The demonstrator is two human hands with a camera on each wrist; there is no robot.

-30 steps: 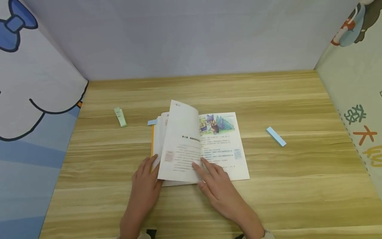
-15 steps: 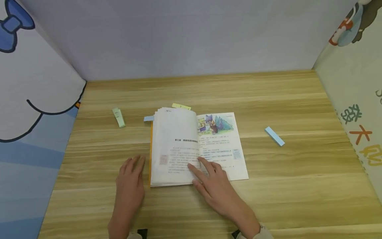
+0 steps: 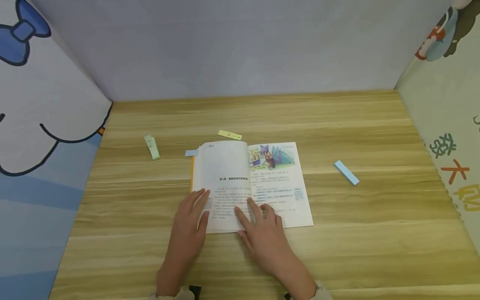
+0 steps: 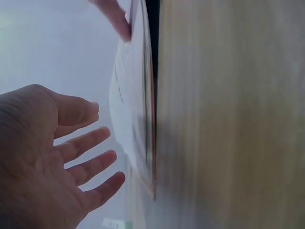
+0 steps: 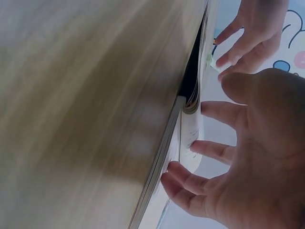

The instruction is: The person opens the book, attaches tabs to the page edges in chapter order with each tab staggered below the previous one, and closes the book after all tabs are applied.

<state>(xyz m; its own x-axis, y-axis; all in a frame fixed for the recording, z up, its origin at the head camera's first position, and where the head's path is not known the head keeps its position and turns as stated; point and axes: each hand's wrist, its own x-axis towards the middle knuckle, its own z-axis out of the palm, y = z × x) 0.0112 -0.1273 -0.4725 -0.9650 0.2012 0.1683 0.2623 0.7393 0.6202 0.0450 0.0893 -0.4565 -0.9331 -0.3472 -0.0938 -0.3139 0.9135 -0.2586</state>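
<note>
An open book (image 3: 230, 166) lies on the wooden table, with printed text on both pages and a picture of cartoon animals at the top of the right page. My left hand (image 3: 189, 227) is over the lower left part of the left page; in the left wrist view its fingers (image 4: 90, 167) spread just above the paper. The right hand (image 3: 266, 241) rests by the spine, where fingertips touch the pages, as the right wrist view also shows on the book's lower edge (image 5: 190, 102). Neither hand grips anything. A blue tab (image 3: 191, 153) sticks out from the book's left side.
Pale green strips (image 3: 151, 147) lie left of the book. A yellow strip (image 3: 230, 134) sits just beyond its top edge, and a light blue strip (image 3: 346, 172) off to the right. Fabric walls (image 3: 240, 50) with cartoon prints surround the table.
The raised left page has come down flat, uncovering the yellow strip. My left hand went left onto the table, then came back over the page. The right hand stays near the spine.
</note>
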